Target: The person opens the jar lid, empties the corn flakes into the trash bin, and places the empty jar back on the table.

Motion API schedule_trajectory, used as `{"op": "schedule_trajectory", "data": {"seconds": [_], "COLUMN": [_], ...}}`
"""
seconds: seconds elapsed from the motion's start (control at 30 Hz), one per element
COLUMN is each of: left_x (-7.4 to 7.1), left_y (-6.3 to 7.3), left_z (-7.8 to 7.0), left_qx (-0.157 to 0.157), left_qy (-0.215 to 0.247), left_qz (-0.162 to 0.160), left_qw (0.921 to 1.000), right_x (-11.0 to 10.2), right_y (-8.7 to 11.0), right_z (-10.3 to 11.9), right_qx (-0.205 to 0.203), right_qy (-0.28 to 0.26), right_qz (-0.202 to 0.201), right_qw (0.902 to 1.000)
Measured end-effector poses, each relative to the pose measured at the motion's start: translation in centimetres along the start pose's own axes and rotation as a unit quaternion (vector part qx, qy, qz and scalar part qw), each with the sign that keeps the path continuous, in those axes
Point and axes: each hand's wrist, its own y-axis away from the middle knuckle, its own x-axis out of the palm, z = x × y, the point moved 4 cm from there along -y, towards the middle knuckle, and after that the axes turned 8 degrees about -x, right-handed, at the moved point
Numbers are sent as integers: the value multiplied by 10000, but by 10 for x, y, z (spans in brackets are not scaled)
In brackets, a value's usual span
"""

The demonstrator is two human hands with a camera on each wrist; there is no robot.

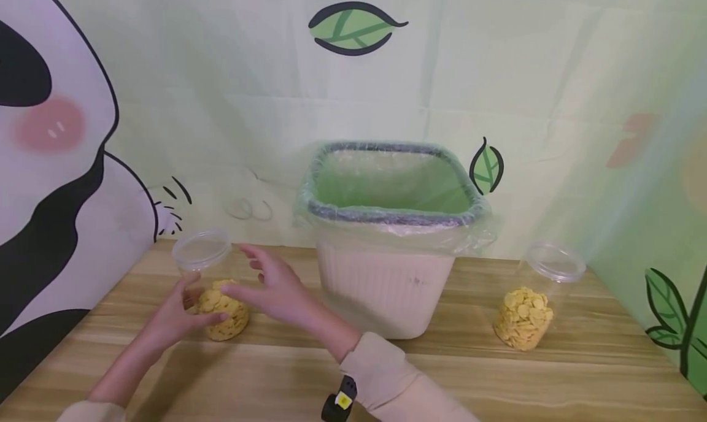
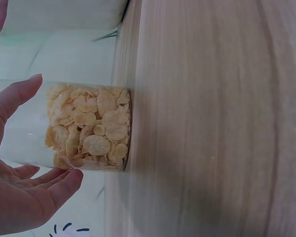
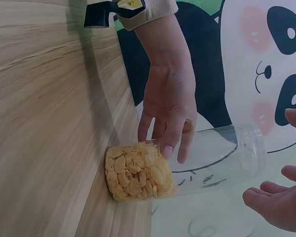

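A clear lidded plastic jar (image 1: 223,314), partly filled with yellow flakes, stands upright on the table at the left. My left hand (image 1: 175,318) holds it low from the left, thumb across the near side and fingers round the left side. The left wrist view shows the jar's flakes (image 2: 93,128) between thumb and fingers. My right hand (image 1: 278,290) is at the jar's right with fingers spread. In the right wrist view, it appears apart from the jar, near the clear lid (image 3: 254,149).
A pale bin (image 1: 381,287) with a clear liner bag over its rim stands at the middle back. A second jar of yellow flakes (image 1: 525,318) stands to its right. Behind the wooden table (image 1: 469,379) hangs a printed backdrop (image 1: 221,72) with a panda and leaves.
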Motion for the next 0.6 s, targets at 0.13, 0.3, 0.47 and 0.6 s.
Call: {"op": "schedule_trajectory", "data": {"seconds": [0.13,0.3,0.47,0.6], "left_x": [0,0,-1,-2], "left_y": [-1,-2,-3,-3], "left_z": [1,4,4,3], "left_qx": [-85,-101,-40,-39], "left_qy": [50,40,-172,-267], "left_qz": [49,48,-86,-118], "left_qw": [9999,9999,9998,9996], "right_x": [6,13,20,25], "right_y": [-8,-16,-25,-30], "right_z": [0,0,3,4], "right_qx": [62,171,191,143], "right_qy": [139,173,476,706], "right_qz": [-22,-101,-274,-359], "right_qw": [9999,9997,9983,9968]}}
